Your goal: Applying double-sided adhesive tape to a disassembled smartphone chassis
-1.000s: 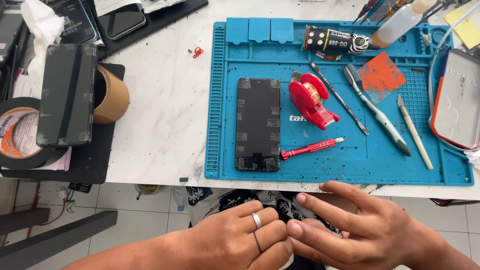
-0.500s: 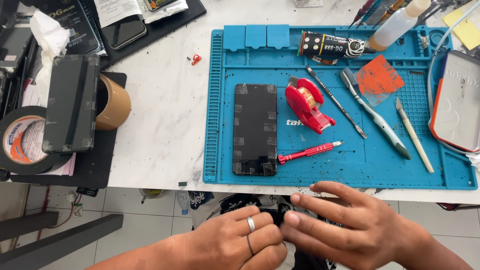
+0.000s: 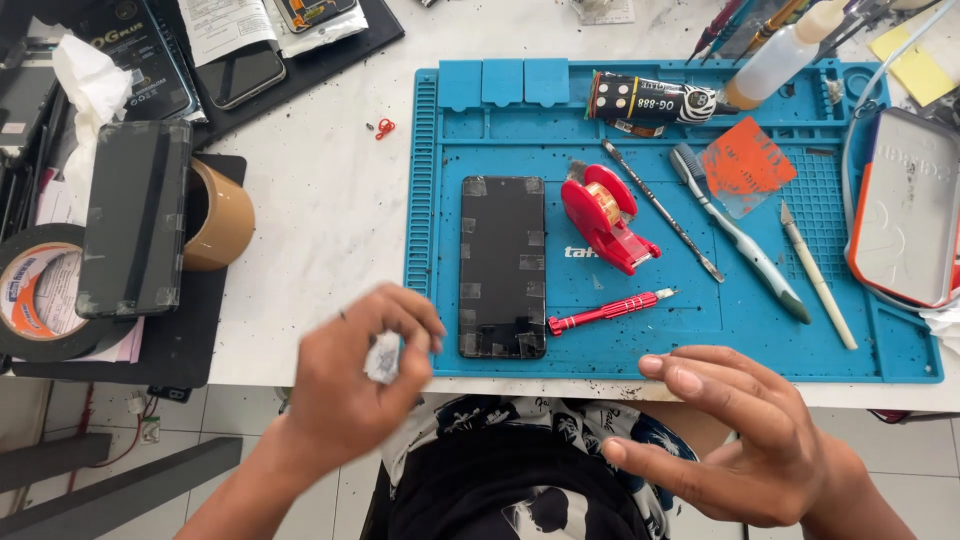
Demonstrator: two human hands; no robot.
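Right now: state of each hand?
Left hand: closed on a small whitish scrap, blurred.
Right hand: open, fingers spread, holding nothing.

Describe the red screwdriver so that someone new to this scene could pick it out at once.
Find the blue work mat on the white table. Near its front edge, just right of the taped black phone, lies the red screwdriver. It is the only all-red slim tool; the red tape dispenser above it is bulky.

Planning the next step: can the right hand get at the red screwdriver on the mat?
Probably yes. The right hand hovers open at the mat's near edge, and the red screwdriver lies just beyond its fingertips with nothing between or on top of it.
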